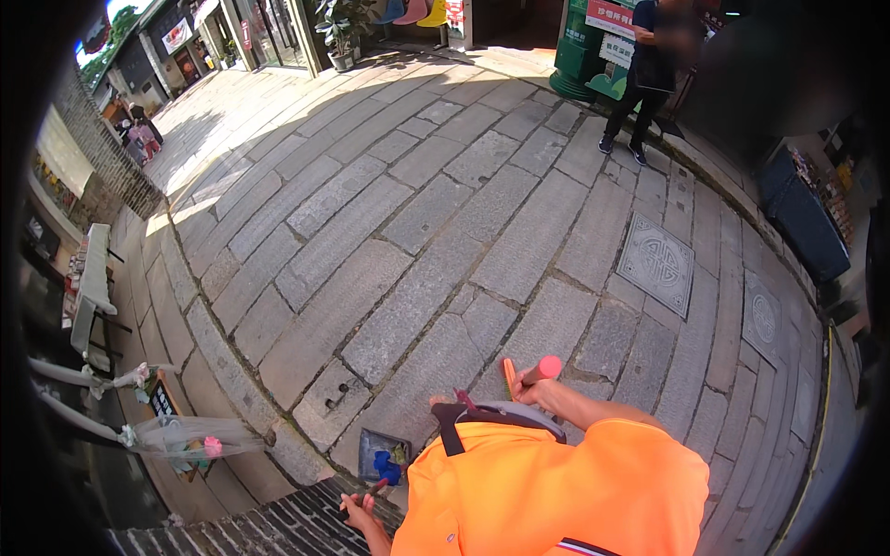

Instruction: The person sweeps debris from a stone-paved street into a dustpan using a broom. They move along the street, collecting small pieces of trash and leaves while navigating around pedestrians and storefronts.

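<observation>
On my feed the right hand (530, 389) is wrapped round a red-ended pole (546, 369), left hand (362, 511) clutches a handle (377, 486) at the dustpan (373, 442) near the bricks (287, 524), draped table (92, 287) off left, bystander (640, 93) ahead right

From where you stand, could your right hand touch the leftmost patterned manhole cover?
Probably not: the right hand is closed around a red-ended pole, and the leftmost manhole cover lies ahead, with paving stones between.

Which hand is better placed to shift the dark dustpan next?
Probably the left hand: it grips a stick beside the dustpan, while the right hand holds a red-ended pole farther away.
</observation>
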### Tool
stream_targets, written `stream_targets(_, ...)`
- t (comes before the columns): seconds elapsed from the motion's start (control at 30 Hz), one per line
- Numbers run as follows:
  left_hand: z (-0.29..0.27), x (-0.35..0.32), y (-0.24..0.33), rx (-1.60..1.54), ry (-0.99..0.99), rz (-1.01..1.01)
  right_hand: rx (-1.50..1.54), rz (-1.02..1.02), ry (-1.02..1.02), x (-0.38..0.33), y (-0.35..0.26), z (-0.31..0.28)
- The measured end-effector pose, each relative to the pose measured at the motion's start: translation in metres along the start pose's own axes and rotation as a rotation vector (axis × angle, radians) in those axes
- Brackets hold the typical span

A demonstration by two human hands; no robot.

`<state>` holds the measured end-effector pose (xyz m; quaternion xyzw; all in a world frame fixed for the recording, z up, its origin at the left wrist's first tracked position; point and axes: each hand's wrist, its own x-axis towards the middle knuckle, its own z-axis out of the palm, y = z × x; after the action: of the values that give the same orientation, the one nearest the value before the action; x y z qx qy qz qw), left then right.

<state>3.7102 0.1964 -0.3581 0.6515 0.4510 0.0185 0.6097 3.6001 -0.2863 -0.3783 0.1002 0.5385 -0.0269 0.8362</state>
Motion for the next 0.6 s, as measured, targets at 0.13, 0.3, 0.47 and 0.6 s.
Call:
stream_targets(0.13,0.038,0.025,0.075,0.009,0.078,0.036,-0.092,0.127,0.11,0.007,0.037,0.146)
stream_targets(0.3,0.081,0.119,0.114,-0.115,-0.011,0.044,-0.256,0.231,-0.09,0.054,0.062,0.276)
stream_targets(0.47,0.153,0.221,0.186,-0.123,-0.016,-0.003,-0.291,0.187,-0.115,0.127,0.097,0.381)
stream_targets(0.6,0.195,0.273,0.241,-0.151,0.034,-0.048,-0.369,0.145,-0.099,0.164,0.12,0.469)
